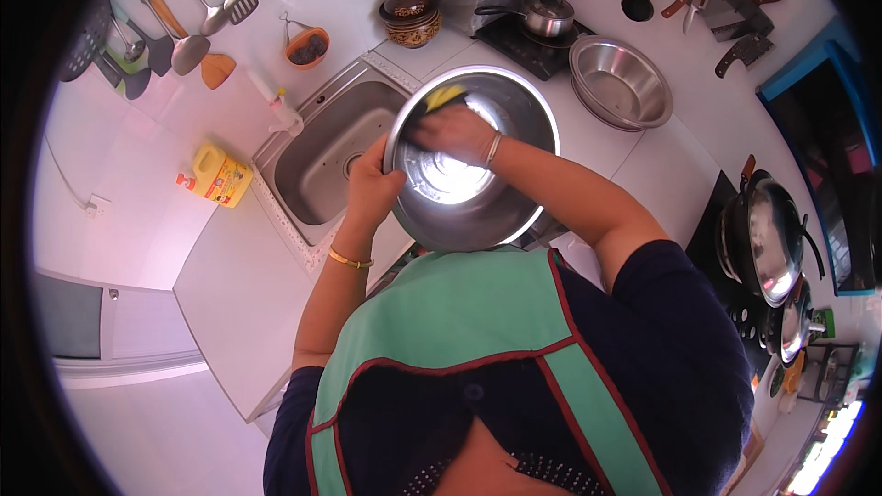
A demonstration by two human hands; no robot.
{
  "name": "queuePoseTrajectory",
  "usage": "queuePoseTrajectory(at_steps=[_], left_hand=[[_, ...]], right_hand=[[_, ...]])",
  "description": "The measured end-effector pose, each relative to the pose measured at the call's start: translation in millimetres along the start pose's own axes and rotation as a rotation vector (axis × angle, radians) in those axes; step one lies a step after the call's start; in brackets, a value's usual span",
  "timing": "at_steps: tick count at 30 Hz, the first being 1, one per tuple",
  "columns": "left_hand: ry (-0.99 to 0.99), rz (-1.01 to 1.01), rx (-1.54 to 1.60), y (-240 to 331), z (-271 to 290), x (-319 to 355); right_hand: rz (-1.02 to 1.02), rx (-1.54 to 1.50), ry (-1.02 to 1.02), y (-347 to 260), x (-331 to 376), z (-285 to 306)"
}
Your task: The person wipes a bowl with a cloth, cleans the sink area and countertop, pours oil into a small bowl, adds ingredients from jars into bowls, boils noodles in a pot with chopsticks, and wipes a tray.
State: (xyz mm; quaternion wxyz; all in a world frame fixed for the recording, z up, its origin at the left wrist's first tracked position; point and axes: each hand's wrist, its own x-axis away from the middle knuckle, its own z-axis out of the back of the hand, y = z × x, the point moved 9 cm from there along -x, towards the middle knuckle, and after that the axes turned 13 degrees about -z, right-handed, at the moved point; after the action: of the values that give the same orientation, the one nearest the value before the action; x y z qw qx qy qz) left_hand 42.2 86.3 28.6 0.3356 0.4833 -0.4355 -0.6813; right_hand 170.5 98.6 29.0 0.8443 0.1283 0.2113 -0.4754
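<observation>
A large stainless steel basin is tilted in front of my body, over the right edge of the sink. My left hand grips its left rim, with the thumb over the edge. Inside the basin, my right hand presses a yellow and dark sponge against the upper left inner wall. That hand is a little smeared by motion, and its fingers partly cover the sponge. Bright light glares off the basin's bottom.
Behind the basin's left side lies the sink with a faucet. A yellow detergent jug stands to its left. At the back right are more metal basins and a small lidded pot. Woks sit on the stove at right.
</observation>
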Motion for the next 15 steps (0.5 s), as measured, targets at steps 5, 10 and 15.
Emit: queuePoseTrajectory(at_steps=[5,10,15], left_hand=[[0.071,-0.111,-0.048,9,10,16],[-0.023,-0.114,-0.054,10,-13,11],[0.159,-0.050,-0.044,-2,21,15]], right_hand=[[-0.332,0.222,-0.332,32,63,-39],[-0.800,-0.808,-0.451,-43,72,-101],[-1.123,-2.649,0.280,27,-2,-15]])
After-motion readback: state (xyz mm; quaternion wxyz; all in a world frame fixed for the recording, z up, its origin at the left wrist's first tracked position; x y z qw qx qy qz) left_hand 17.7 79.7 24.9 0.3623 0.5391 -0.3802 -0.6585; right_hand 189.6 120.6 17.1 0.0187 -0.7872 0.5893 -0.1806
